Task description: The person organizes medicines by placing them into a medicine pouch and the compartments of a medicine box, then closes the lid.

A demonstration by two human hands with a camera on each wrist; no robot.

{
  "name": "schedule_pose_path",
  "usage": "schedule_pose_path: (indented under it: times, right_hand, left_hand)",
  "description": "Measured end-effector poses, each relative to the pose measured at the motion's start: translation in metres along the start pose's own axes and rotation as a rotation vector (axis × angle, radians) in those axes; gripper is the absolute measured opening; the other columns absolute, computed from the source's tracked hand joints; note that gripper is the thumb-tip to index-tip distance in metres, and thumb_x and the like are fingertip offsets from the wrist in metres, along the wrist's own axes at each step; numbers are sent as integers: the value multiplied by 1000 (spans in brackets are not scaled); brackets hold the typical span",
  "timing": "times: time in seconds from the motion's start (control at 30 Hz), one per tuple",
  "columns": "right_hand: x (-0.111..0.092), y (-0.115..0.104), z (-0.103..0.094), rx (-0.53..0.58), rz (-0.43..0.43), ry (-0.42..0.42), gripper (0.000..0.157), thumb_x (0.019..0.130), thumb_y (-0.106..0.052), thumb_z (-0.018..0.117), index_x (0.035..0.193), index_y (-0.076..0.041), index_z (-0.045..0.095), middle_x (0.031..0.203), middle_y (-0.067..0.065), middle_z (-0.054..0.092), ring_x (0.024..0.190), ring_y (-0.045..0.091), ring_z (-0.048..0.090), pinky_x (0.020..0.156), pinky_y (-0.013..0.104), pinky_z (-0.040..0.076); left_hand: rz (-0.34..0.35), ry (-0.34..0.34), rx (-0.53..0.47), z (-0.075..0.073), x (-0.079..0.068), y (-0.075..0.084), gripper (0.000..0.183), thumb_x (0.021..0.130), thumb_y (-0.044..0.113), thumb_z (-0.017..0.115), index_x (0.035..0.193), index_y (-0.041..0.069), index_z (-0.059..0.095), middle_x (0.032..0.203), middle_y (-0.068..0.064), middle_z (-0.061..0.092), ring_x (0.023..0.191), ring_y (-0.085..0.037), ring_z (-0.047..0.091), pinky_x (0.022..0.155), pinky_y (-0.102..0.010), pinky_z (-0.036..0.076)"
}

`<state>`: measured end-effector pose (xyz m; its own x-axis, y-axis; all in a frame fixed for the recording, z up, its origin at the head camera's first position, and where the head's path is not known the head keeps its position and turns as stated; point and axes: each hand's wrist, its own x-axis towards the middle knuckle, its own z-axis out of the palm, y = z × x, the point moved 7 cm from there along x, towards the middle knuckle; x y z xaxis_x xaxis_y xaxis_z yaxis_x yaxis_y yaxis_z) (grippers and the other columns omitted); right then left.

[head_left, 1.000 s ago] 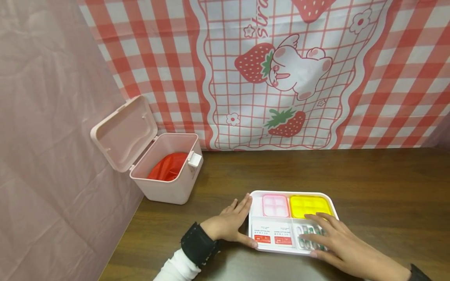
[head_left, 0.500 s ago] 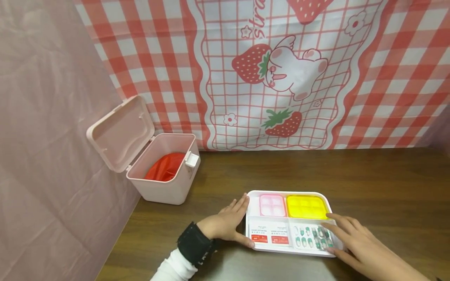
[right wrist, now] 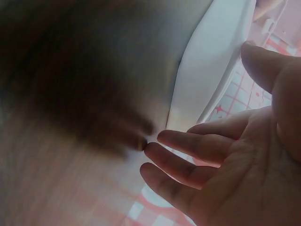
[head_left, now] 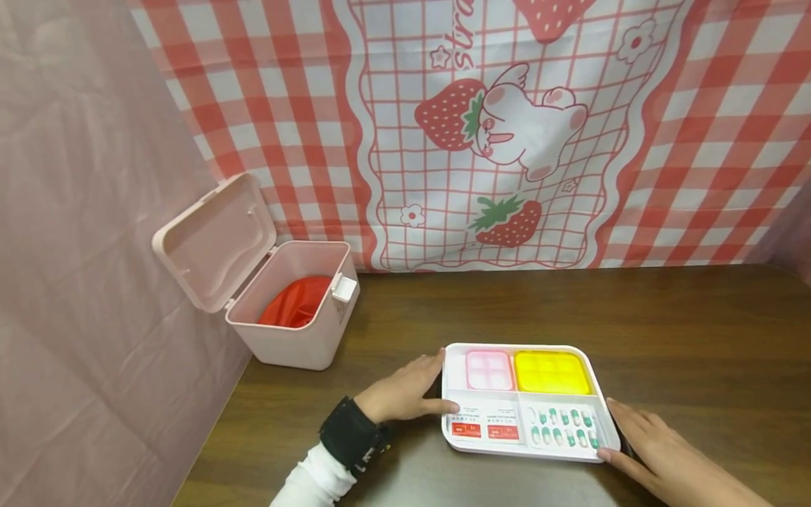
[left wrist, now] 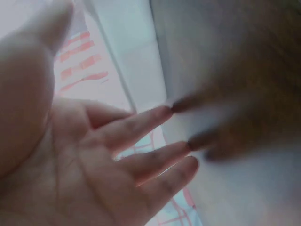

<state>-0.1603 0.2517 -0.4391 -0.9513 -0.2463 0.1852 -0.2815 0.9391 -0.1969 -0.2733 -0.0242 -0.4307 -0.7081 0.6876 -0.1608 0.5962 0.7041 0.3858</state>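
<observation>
A white divided tray (head_left: 557, 456) lies on the table between my two hands. Its back compartments hold a pink gridded case (head_left: 489, 370) and a yellow gridded case (head_left: 552, 372). In front are two white-and-red packets (head_left: 485, 431) and a blister pack of green-and-white capsules (head_left: 564, 428). My left hand (head_left: 402, 394) rests along the tray's left side, its thumb over the rim and fingers extended. At the right side is my right hand (head_left: 652, 447), thumb on the front corner rim. Both wrist views show nearly straight fingers low beside the tray's outer wall.
A pink box (head_left: 298, 345) stands at the left with its lid (head_left: 218, 239) raised and a red item (head_left: 294, 303) inside. Behind the wooden table (head_left: 405, 317) hangs a strawberry-patterned cloth (head_left: 405, 141). A plain pinkish cloth (head_left: 82, 267) borders the left edge.
My right hand has moved right, off the capsule pack, to the tray's right side. My left thumb has shifted from the front corner up along the left rim. The tray's contents look unchanged.
</observation>
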Motion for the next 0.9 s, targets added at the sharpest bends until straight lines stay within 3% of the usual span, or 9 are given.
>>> schedule_pose_path:
  times: [0.13, 0.3, 0.4, 0.5, 0.67, 0.77, 0.9]
  right_hand:
    - [0, 0, 2, 27, 7, -13, 72, 77, -42, 68, 126, 7, 48, 122, 21, 54, 103, 33, 51, 78, 52, 45]
    - [3, 5, 10, 74, 85, -154, 87, 75, -54, 63, 131, 8, 40, 129, 27, 45, 108, 40, 44, 80, 57, 42]
    - [5, 8, 13, 84, 137, -233, 94, 72, -61, 60, 132, 7, 37, 130, 29, 41, 109, 42, 41, 80, 60, 41]
    - [7, 8, 13, 105, 171, -255, 95, 70, -63, 62, 130, 8, 40, 129, 28, 42, 109, 43, 41, 81, 61, 40]
    - [10, 4, 9, 110, 155, -192, 93, 66, -58, 69, 125, 9, 45, 124, 28, 46, 108, 41, 42, 83, 61, 40]
    - [10, 0, 4, 103, 110, -99, 86, 63, -53, 74, 119, 7, 50, 120, 26, 49, 105, 40, 45, 82, 59, 41]
    - [11, 0, 4, 128, 100, -93, 79, 64, -47, 76, 117, 6, 51, 119, 26, 50, 105, 40, 46, 82, 59, 40]
  left_hand:
    - [-3, 99, 16, -4, 7, 0, 80, 88, 50, 51, 143, -1, 24, 143, -17, 37, 130, -28, 38, 107, -38, 33]
    - [-23, 184, 7, -8, 15, -3, 63, 90, 42, 52, 138, 4, 36, 135, -14, 46, 122, -29, 44, 100, -40, 40]
    - [-20, 213, 5, -11, 20, -3, 54, 91, 33, 53, 135, 4, 42, 130, -14, 50, 118, -28, 47, 98, -40, 42]
    - [-27, 200, 1, -11, 25, -3, 51, 90, 27, 55, 133, 2, 43, 130, -15, 50, 119, -28, 47, 99, -40, 41]
    - [-40, 169, -3, -14, 33, -1, 51, 87, 21, 58, 131, 0, 45, 127, -16, 52, 116, -25, 50, 98, -37, 42]
    - [-31, 203, 7, -19, 36, 2, 44, 84, 17, 61, 123, 0, 52, 115, -13, 58, 104, -22, 55, 90, -32, 47]
    - [-35, 274, 4, -25, 38, 3, 25, 79, 10, 62, 101, 0, 60, 93, -10, 61, 86, -19, 57, 76, -27, 49]
